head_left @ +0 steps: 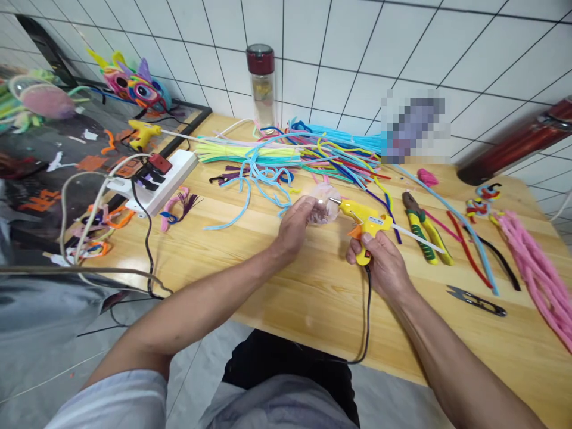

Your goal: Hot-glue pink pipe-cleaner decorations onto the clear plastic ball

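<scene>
My right hand [384, 256] is wrapped round the handle of a yellow hot glue gun [369, 220]. A white glue stick [417, 236] juts from the gun's rear, and a black cord hangs from its grip. The metal nozzle points left and reaches a pale pink, translucent, roundish piece [326, 205]; whether it touches cannot be told. My left hand [295, 226] is closed on the left side of that piece, its fingers partly hidden. Just behind lie curled light blue pipe cleaners [257, 170] and a bundle of many-coloured ones [339, 149].
Green-yellow pliers [424, 232], thread snips [478, 301] and pink fuzzy stems [531, 262] lie at right. A white power strip [165, 182], second glue gun [143, 134] and colourful mask-like craft [138, 89] are at left. A glass bottle [261, 89] and red flask [513, 143] stand near the wall.
</scene>
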### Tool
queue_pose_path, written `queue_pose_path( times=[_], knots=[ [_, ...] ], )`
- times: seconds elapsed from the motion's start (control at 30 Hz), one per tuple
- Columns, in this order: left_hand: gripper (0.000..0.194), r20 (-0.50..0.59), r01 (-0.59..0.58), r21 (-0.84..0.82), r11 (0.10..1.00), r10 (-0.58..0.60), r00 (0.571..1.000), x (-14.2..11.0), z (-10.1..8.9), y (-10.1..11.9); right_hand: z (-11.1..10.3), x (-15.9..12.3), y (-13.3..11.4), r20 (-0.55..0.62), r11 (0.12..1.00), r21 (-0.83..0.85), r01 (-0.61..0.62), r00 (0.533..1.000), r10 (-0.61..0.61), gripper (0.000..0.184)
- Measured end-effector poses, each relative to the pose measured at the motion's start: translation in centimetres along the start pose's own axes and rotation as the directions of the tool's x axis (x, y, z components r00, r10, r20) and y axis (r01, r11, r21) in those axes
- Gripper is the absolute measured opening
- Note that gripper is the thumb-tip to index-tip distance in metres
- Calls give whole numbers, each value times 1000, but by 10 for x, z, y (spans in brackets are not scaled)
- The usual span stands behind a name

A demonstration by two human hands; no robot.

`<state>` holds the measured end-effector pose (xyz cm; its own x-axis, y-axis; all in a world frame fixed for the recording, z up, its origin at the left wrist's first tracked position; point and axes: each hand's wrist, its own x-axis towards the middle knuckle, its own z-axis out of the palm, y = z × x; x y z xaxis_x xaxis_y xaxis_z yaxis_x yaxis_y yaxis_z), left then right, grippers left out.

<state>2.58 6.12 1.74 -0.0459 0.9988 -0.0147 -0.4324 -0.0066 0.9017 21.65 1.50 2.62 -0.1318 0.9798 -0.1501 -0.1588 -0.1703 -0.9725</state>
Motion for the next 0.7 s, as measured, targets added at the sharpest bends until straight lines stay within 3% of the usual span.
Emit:
queue_pose_path(
  times=[0.7],
  knots=[
    [30,13,14,-56,998,-14,1000,3,-1,-4,1,-1,3,-6,1000,17,24,1000,-24,49]
  ],
)
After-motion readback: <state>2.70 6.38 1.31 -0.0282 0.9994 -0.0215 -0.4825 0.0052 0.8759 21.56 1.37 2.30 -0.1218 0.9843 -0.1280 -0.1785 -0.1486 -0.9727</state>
